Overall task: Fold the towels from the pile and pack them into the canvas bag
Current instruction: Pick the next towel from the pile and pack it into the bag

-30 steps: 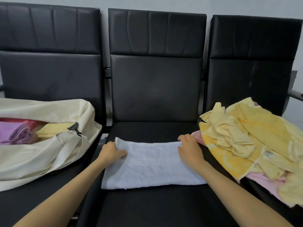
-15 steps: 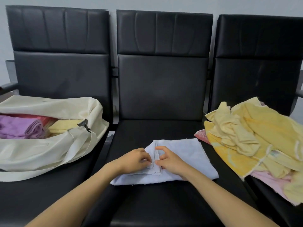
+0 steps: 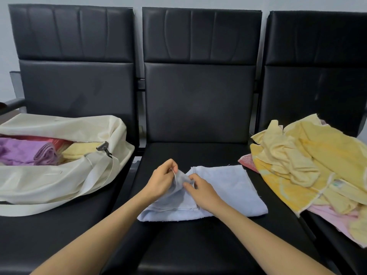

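Three black padded seats (image 3: 198, 100) stand in a row against a pale wall. On the left seat lies the canvas bag (image 3: 49, 181), its mouth open, with a purple towel (image 3: 17, 151), a red one (image 3: 49, 140) behind it and a yellow one (image 3: 79, 151) inside; the bag's left end is cut off by the frame.

On the middle seat, near me, is the pale towel (image 3: 224, 187) I am folding. My left hand (image 3: 160, 179) pinches a raised corner of its left flap between thumb and fingers. My right hand (image 3: 202, 192), just beside it, pinches the same flap a little lower.

I judge a fold is in hand: the towel looks doubled on its left part and lies flat on its right. Next I should lay this flap down, square the edges, fold again, then carry it left to the bag.

On the right seat sits the pile (image 3: 309, 161) of yellow towels, a pink one (image 3: 333, 217) beneath. How many it holds I cannot tell, and its right edge runs out of view.
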Demonstrator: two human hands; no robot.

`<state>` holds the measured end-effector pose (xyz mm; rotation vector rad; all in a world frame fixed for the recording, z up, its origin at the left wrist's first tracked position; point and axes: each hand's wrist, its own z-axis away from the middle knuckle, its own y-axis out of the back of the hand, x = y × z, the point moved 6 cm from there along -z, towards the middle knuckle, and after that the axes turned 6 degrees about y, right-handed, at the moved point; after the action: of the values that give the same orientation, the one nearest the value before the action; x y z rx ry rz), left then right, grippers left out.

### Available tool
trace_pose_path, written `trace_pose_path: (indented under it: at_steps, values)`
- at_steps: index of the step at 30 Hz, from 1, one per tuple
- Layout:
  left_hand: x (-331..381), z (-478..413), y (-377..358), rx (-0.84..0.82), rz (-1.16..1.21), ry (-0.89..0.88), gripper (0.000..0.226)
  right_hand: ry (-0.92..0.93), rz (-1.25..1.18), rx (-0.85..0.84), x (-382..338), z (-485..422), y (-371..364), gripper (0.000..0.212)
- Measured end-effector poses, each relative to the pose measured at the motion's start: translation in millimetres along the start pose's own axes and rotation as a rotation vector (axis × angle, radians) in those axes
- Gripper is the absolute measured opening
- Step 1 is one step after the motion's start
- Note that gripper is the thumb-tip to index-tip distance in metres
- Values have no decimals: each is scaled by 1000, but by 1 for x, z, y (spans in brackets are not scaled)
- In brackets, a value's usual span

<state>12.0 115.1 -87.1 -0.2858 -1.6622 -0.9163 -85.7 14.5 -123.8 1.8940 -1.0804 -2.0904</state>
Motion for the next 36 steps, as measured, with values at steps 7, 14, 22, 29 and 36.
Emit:
trace_pose_path:
  at_steps: [7, 14, 22, 29, 36]
  values:
    - [-8, 3, -6, -18, -268, 104, 29, -97, 61, -2, 8, -6, -1, 19]
    - [0, 4, 1, -125, -514, 24, 46, -170, -139, 35, 14, -7, 7, 22]
    - [-2, 15, -18, -417, -190, 108, 26, -347, -601, -138, 7, 9, 12, 24]
    - [-19, 19, -15, -373, -691, 98, 74, -281, -843, 1, -1, 2, 16, 44]
    - [-54, -13, 40, 60, -112, 389, 31, -175, -540, -75, -6, 2, 24, 24]
